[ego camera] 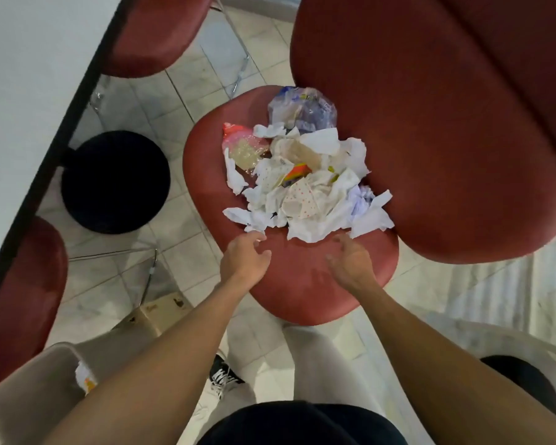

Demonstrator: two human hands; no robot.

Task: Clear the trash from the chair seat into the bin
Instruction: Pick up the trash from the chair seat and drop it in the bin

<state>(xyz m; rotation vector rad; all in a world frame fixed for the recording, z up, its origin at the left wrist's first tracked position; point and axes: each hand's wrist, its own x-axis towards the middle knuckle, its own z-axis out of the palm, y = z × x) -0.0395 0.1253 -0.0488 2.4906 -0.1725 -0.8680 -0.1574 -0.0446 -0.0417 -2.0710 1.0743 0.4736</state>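
Note:
A heap of trash [305,184] lies on the red chair seat [302,284]: crumpled white paper, dotted napkins, a clear plastic bag and a red wrapper. My left hand [246,255] hovers over the seat just short of the heap's near left edge, fingers loosely curled, holding nothing. My right hand [350,261] hovers near the heap's near right edge, fingers relaxed and empty. A round black bin [114,181] stands on the floor left of the chair.
The chair's red backrest [430,123] rises at the right behind the heap. A white table with a dark edge [61,123] runs along the left, with two more red chairs [151,33] tucked by it. The floor is pale tile. My legs and a black shoe [225,377] show below.

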